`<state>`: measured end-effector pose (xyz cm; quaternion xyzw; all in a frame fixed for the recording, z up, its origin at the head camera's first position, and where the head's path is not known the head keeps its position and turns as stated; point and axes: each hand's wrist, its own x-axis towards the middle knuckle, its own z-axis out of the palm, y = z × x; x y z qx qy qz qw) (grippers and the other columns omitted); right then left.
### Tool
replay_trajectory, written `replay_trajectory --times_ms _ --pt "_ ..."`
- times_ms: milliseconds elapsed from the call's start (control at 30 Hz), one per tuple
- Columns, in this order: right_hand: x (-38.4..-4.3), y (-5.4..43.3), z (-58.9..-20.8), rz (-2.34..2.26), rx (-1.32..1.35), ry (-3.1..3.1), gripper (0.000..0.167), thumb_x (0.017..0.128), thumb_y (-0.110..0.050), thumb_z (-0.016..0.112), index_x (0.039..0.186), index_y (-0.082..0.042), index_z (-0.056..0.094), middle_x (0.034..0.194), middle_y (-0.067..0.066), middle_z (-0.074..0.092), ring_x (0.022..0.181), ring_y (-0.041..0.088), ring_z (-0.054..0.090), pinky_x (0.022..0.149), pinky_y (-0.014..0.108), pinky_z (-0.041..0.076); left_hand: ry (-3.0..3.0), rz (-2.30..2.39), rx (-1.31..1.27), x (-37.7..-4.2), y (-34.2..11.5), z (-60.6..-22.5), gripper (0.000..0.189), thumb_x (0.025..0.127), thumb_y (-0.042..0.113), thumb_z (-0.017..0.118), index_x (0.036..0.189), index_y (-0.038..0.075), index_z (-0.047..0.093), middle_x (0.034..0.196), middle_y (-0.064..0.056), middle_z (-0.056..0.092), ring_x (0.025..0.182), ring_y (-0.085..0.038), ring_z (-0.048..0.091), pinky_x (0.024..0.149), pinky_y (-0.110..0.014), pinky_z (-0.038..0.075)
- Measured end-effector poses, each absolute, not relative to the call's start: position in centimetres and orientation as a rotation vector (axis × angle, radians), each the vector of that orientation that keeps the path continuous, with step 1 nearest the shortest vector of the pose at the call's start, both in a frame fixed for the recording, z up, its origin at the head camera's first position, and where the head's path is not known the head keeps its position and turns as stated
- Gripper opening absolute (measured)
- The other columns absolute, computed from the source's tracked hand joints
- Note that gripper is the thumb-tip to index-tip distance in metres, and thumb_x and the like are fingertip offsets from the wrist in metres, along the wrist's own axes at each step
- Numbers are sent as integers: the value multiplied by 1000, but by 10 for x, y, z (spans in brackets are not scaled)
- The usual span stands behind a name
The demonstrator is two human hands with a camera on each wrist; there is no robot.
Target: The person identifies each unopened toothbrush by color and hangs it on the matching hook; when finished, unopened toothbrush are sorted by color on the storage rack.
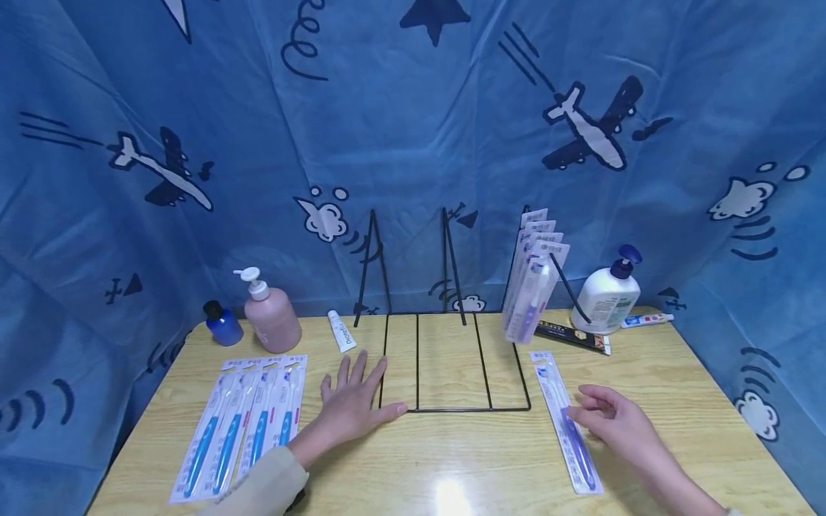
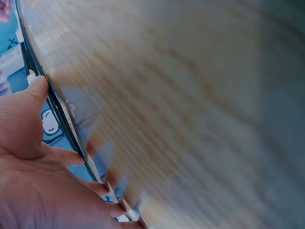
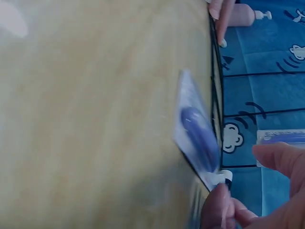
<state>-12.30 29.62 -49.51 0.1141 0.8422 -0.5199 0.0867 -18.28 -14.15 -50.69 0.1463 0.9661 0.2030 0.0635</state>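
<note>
My left hand [image 1: 351, 401] lies spread with fingers straight over the left front corner of a black wire rack [image 1: 452, 410]. Its thumb touches the front wire, as the left wrist view also shows. My right hand [image 1: 616, 423] is beside a packaged purple toothbrush [image 1: 568, 423] on the table. A fingertip reaches the package's right edge in the head view. In the right wrist view, the thumb [image 3: 276, 155] and fingers [image 3: 219, 210] stand apart near the package [image 3: 198, 129], not closed round it. Several packaged purple toothbrushes [image 1: 534, 294] hang on the rack's right arm.
Several packaged blue toothbrushes [image 1: 235, 426] lie at the left. Behind stand a blue bottle [image 1: 224, 326] and a pink pump bottle [image 1: 274, 319], with a small white tube [image 1: 341, 331]. A white pump bottle [image 1: 605, 297], a black tube [image 1: 571, 337] and a small tube [image 1: 647, 319] are back right.
</note>
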Motion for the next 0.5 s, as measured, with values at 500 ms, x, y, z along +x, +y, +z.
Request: replay_trajectory --times_ms 500 --pt "-101 288 -508 -1220 295 2730 53 87 -14 90 125 16 68 135 33 42 126 49 38 106 60 34 2897 615 430 -184 -141 -507 98 99 68 69 172 13 35 177 -27 17 160 -58 11 115 -87 11"
